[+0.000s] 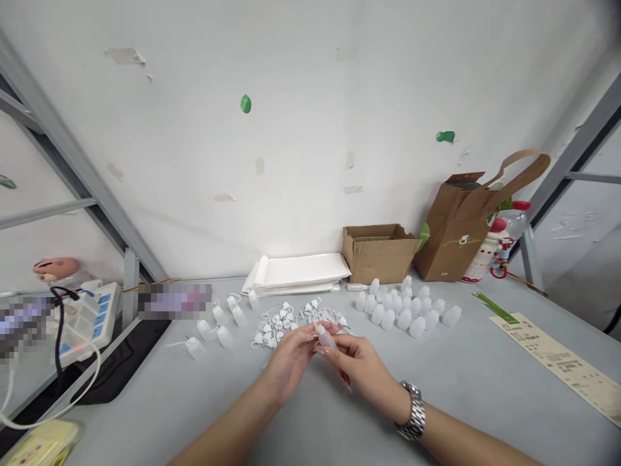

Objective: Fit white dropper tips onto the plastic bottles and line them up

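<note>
Bottle [326,338] of cloudy plastic pinched between left hand [286,366] and right hand [363,375], both closed on it, grip probably fingertips only, white caps [276,327] just beyond.

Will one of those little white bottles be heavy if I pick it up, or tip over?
The bottles look like thin, cloudy, empty plastic, so probably light and squeezy. Their narrow tops suggest a small push might tip one, and then it could roll.

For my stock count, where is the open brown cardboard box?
In the head view, the open brown cardboard box stands right of centre against the white wall, between a white paper stack and a brown paper bag.
</note>
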A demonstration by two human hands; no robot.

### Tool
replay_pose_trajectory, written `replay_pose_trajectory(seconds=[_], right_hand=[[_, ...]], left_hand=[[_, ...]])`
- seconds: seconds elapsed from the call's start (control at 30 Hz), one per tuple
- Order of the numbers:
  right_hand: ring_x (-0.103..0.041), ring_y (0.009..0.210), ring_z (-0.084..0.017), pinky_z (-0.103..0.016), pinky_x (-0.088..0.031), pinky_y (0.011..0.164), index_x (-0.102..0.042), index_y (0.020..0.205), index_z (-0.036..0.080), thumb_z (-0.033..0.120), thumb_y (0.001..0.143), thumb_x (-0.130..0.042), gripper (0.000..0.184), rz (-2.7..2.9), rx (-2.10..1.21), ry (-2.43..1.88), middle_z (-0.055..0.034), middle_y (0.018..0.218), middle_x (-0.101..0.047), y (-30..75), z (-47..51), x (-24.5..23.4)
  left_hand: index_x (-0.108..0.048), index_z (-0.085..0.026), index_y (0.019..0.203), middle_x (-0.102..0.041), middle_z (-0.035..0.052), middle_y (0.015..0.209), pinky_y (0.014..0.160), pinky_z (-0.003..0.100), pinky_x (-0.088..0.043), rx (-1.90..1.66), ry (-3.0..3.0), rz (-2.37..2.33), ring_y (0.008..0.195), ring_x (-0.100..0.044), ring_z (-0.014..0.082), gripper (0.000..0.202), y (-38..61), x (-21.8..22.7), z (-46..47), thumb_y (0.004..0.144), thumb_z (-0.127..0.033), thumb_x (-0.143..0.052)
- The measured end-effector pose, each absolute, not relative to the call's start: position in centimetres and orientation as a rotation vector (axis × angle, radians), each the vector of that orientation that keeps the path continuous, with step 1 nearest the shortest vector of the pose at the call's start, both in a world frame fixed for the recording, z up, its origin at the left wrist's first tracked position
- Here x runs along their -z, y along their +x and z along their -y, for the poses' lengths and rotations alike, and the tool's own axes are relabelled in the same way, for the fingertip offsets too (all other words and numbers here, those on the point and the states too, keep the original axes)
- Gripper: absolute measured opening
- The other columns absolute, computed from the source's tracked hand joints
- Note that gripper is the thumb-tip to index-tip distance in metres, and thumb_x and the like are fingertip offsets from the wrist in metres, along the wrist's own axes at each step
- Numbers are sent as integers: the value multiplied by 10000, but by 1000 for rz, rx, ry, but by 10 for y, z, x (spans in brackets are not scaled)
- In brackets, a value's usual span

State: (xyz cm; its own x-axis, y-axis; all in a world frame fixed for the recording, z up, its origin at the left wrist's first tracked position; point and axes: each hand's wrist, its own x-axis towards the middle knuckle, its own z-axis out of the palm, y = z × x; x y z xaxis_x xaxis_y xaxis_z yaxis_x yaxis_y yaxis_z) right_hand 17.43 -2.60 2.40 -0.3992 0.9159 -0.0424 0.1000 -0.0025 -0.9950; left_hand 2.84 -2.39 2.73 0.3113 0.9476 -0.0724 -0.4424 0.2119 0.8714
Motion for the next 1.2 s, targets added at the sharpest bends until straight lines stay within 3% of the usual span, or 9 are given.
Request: replay_pose_trajectory(seconds=[0.43,0.83,1.2], right_hand=[[-341,319,-63,-190,-275,331,-592,681,160,613,697,-572,454,1536,-1554,-1038,82,389,-381,174,26,-24],[-339,298,-45,-175,-276,309,-454,537,178,537,722,-590,426,1484,-1652,-922,80,384,-408,175,25,-27],[-343,300,-40,-176,-270,327,-580,668,141,512,747,-582,380,1489,-1710,-798,79,386,-438,179,29,-32]], left_hand=[[-689,-123,845,-694,95,927,930,362,-349,-1045,743,-644,1028,-558,258,245,26,-24,20,723,-174,-482],[-694,-115,830,-687,92,864,864,328,-343,-1025,778,-650,943,-557,234,257,25,-28,20,716,-178,-473],[-661,-135,830,-645,50,847,763,257,-381,-984,677,-506,790,-551,142,173,27,-30,25,764,-159,-503]])
